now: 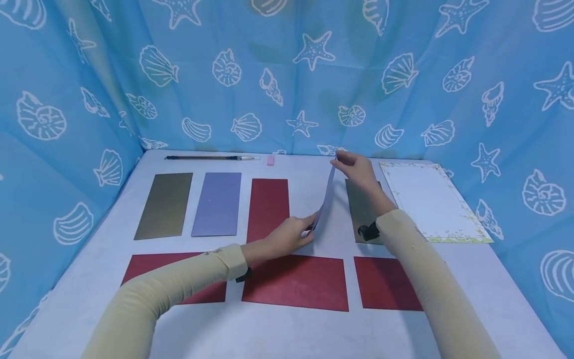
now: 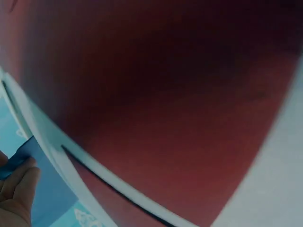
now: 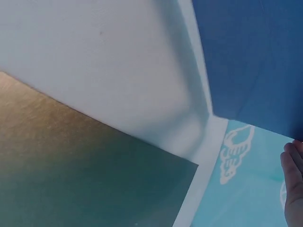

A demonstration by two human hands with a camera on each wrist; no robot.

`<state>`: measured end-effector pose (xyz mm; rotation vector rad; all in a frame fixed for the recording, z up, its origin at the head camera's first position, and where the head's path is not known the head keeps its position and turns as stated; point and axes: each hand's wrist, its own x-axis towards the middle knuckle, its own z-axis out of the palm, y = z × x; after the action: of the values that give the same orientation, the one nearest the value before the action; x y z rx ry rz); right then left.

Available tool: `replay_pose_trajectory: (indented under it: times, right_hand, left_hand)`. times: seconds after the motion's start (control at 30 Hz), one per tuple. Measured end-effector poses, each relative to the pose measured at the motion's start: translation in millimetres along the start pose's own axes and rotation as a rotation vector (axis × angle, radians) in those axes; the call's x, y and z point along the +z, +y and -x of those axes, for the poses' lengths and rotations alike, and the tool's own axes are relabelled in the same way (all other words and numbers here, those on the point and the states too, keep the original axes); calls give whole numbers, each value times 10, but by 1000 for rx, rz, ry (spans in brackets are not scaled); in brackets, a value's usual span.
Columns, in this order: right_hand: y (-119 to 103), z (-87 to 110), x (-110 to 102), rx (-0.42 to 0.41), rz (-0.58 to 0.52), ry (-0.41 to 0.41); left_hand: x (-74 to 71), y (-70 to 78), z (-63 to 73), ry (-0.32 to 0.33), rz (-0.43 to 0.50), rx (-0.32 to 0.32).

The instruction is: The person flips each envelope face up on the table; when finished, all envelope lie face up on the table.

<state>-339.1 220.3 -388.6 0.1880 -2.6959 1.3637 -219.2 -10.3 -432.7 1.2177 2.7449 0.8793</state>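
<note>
A bluish-purple sheet of paper [image 1: 326, 194] stands raised off the table, turned nearly edge-on in the head view. My left hand [image 1: 289, 237] pinches its near lower end between thumb and fingers. At the far upper end, my right hand [image 1: 356, 169] pinches the edge with its fingertips. The same sheet [image 3: 251, 56] shows its broad dark-blue face in the right wrist view. Below the left forearm lies a red sheet [image 1: 296, 284], and another red sheet [image 1: 269, 209] lies just left of the raised paper. Under the right forearm is a brown-gold sheet [image 1: 358, 214], partly covered.
Further left lie a lilac sheet [image 1: 216, 204] and a brown-gold sheet [image 1: 164, 206]. Red sheets also lie at front left [image 1: 148, 264] and front right [image 1: 381, 284]. Along the back are a brush [image 1: 202, 158] and pink eraser [image 1: 270, 160]; a leaf-bordered white sheet [image 1: 430, 199] sits right.
</note>
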Motion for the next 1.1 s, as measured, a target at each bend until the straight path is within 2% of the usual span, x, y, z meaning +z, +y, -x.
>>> replay_pose_trajectory:
  times: [0.17, 0.33, 0.5, 0.7, 0.87, 1.1]
  right_hand:
    - [9, -1, 66, -52, 19, 3]
    - [7, 0, 139, -96, 43, 42]
    - [5, -6, 184, -112, 87, 76]
    - [-20, -27, 237, -144, 114, 95]
    - [-24, -14, 257, -154, 113, 36]
    - [71, 127, 258, -139, 186, -94]
  left_hand:
    - [10, -11, 50, -11, 34, -30]
    - [-68, 11, 61, 78, 80, -47]
    - [-202, 55, 38, 178, 86, -8]
    - [-311, 66, 21, 192, 99, 21]
    - [-314, 36, 48, 177, 146, -4]
    - [-311, -30, 100, 212, 138, -6]
